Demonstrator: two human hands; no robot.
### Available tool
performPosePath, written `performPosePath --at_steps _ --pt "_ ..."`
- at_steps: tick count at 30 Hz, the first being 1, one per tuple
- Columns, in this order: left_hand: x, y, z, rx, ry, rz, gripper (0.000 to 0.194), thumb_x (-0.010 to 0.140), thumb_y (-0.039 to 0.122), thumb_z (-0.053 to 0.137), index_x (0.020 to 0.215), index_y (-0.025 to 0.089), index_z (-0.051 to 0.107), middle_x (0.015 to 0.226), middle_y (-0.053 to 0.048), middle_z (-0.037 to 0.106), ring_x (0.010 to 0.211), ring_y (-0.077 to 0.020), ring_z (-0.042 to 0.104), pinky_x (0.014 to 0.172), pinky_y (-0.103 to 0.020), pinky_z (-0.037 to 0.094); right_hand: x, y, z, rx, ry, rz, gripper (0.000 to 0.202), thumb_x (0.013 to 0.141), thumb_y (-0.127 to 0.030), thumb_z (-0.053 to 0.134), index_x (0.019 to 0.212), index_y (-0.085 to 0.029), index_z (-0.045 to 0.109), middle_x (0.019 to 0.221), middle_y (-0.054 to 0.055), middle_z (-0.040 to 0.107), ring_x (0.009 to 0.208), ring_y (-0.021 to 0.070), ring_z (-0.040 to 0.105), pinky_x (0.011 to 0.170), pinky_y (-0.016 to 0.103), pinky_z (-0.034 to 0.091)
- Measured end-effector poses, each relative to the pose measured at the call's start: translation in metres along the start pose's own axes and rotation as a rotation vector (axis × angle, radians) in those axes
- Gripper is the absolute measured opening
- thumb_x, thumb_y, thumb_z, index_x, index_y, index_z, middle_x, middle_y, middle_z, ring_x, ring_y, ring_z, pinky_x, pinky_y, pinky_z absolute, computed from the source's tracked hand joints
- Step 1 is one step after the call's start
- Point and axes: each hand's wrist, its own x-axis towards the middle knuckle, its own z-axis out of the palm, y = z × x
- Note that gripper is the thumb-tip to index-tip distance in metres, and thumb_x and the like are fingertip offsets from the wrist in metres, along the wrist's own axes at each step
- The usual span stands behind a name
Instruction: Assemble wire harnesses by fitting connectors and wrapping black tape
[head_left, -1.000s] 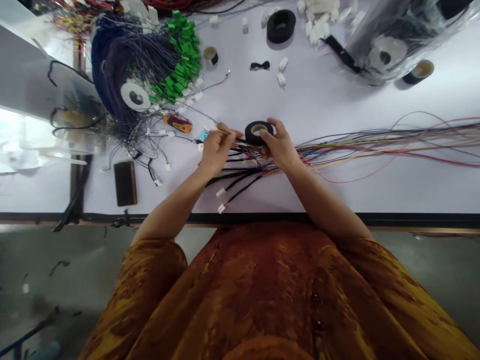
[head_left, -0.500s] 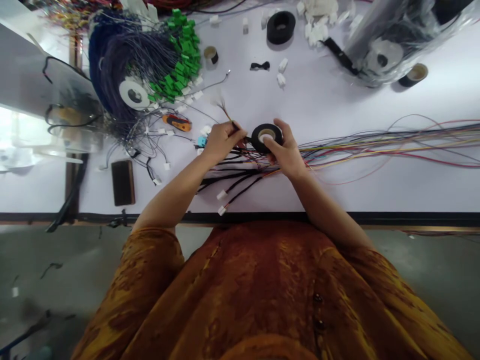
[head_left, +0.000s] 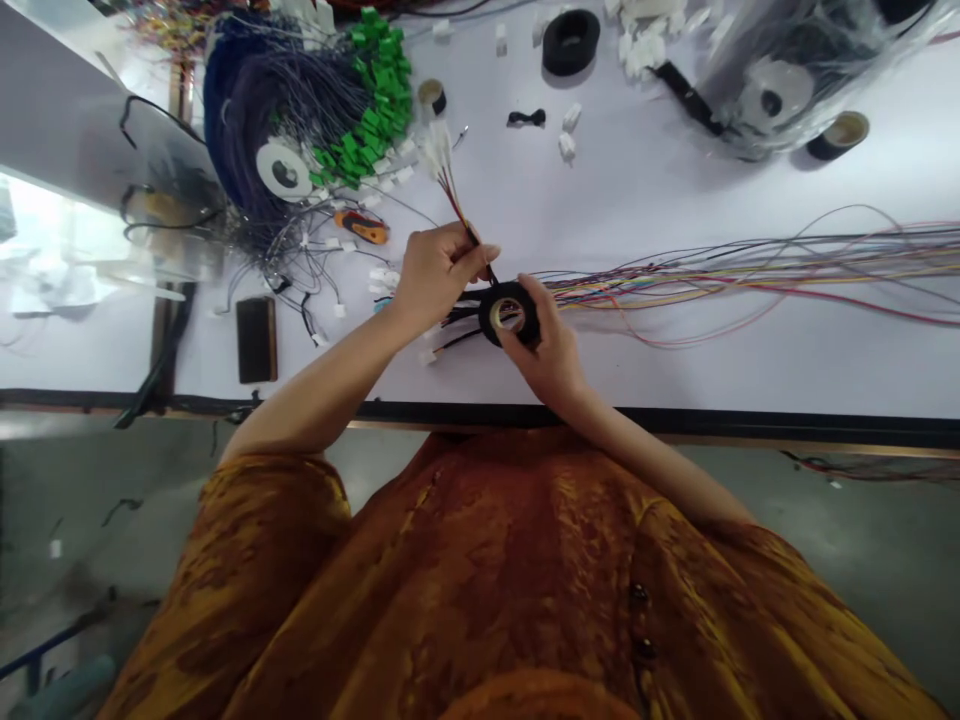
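Observation:
My left hand [head_left: 444, 268] pinches a thin branch of wires [head_left: 454, 198], partly wrapped in black, whose loose ends fan out upward to pale tips. Close by on its right, my right hand [head_left: 551, 345] grips a roll of black tape [head_left: 489, 318] by its rim, thumb at the core. The roll sits just below the pinched wires; whether a strip of tape joins them is too small to tell. Beneath both hands lies a wire harness [head_left: 660, 275], its long coloured wires running off to the right. A white connector [head_left: 429, 356] ends one black-sleeved branch.
Bundled dark wires with green connectors [head_left: 375, 110] lie at the upper left, near an orange cutter [head_left: 361, 227] and a dark phone-like block [head_left: 256, 340]. A thick black tape roll [head_left: 571, 42] and a plastic-wrapped bundle [head_left: 795, 90] are at the back. The table edge [head_left: 675, 420] runs in front.
My right hand has brought the tape roll left and down, below the wires. The wire branch in my left hand now points more upward, showing more of its length. The camera view has shifted slightly.

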Motion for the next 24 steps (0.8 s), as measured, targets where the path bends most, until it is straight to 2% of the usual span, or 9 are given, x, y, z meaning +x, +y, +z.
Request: performPosePath --at_steps 4,8,11,12,14,16,18,21,24 --pt "0.002 0.008 -0.006 0.120 -0.066 0.072 0.030 0.090 0.043 0.067 0.072 0.020 0.061 0.062 0.001 0.061 0.075 -0.0191 0.068 0.074 -0.031 0.055 -0.009 -0.008 0.023 0.111 -0.043 0.093 0.062 0.090 -0.032 0.060 0.147 -0.023 0.038 0.146 0.016 0.055 0.126 0.0297 0.063 0.106 0.049 0.056" --pt "0.006 0.011 0.000 0.142 -0.094 0.101 0.029 0.086 0.037 0.070 0.068 0.020 0.056 0.060 0.000 0.057 0.075 -0.0216 0.067 0.075 -0.034 0.053 -0.013 -0.016 0.044 0.408 -0.155 0.266 0.069 0.096 -0.037 0.054 0.154 -0.030 0.018 0.130 0.013 0.065 0.086 0.0196 0.074 0.069 0.035 0.066" --pt "0.005 0.008 0.007 0.079 -0.092 0.082 0.027 0.086 0.037 0.069 0.070 0.019 0.055 0.062 0.000 0.054 0.074 -0.0213 0.067 0.074 -0.034 0.052 -0.018 -0.014 0.049 0.594 -0.309 0.275 0.072 0.099 -0.041 0.047 0.157 -0.035 0.005 0.132 0.011 0.064 0.081 0.0166 0.073 0.059 0.032 0.064" --pt "0.003 0.008 0.009 0.061 -0.084 0.080 0.027 0.087 0.038 0.068 0.072 0.019 0.055 0.063 0.000 0.054 0.074 -0.0211 0.067 0.075 -0.034 0.051 -0.018 -0.012 0.045 0.606 -0.352 0.262 0.071 0.099 -0.042 0.047 0.157 -0.035 0.008 0.132 0.011 0.064 0.082 0.0166 0.072 0.059 0.032 0.064" --pt "-0.004 0.011 0.011 0.078 -0.053 0.091 0.025 0.089 0.038 0.067 0.076 0.019 0.056 0.064 0.000 0.053 0.078 -0.0216 0.067 0.076 -0.033 0.050 -0.012 -0.006 0.031 0.530 -0.339 0.236 0.060 0.099 -0.044 0.047 0.153 -0.032 0.026 0.126 0.009 0.066 0.082 0.0167 0.071 0.061 0.032 0.064" --pt "-0.014 0.015 0.012 0.192 -0.039 0.122 0.022 0.091 0.037 0.065 0.079 0.021 0.057 0.066 -0.001 0.053 0.080 -0.0227 0.065 0.076 -0.034 0.049 0.005 0.001 0.008 0.349 -0.209 0.182 0.045 0.099 -0.043 0.049 0.142 -0.028 0.046 0.121 0.009 0.065 0.088 0.0179 0.069 0.068 0.033 0.064" --pt "-0.025 0.018 0.014 0.371 -0.066 0.187 0.018 0.093 0.033 0.060 0.079 0.021 0.057 0.070 -0.004 0.057 0.078 -0.0235 0.063 0.074 -0.036 0.047 0.030 0.007 -0.015 0.147 -0.110 0.077 0.039 0.096 -0.038 0.057 0.134 -0.026 0.056 0.126 0.010 0.061 0.101 0.0207 0.066 0.081 0.036 0.063" --pt "-0.040 0.016 0.015 0.525 -0.110 0.322 0.021 0.098 0.029 0.050 0.080 0.021 0.058 0.081 -0.008 0.065 0.077 -0.0238 0.063 0.074 -0.039 0.047 0.074 0.014 -0.039 -0.039 -0.280 -0.103 0.046 0.086 -0.028 0.072 0.131 -0.025 0.063 0.133 0.010 0.055 0.108 0.0241 0.063 0.095 0.045 0.059" --pt "-0.050 0.007 0.017 0.422 -0.043 0.395 0.025 0.101 0.031 0.046 0.082 0.021 0.058 0.094 -0.009 0.071 0.083 -0.0226 0.066 0.079 -0.040 0.050 0.105 0.020 -0.045 -0.081 -0.468 -0.154 0.035 0.079 -0.029 0.080 0.113 -0.023 0.072 0.124 0.008 0.060 0.108 0.0263 0.063 0.100 0.051 0.055"
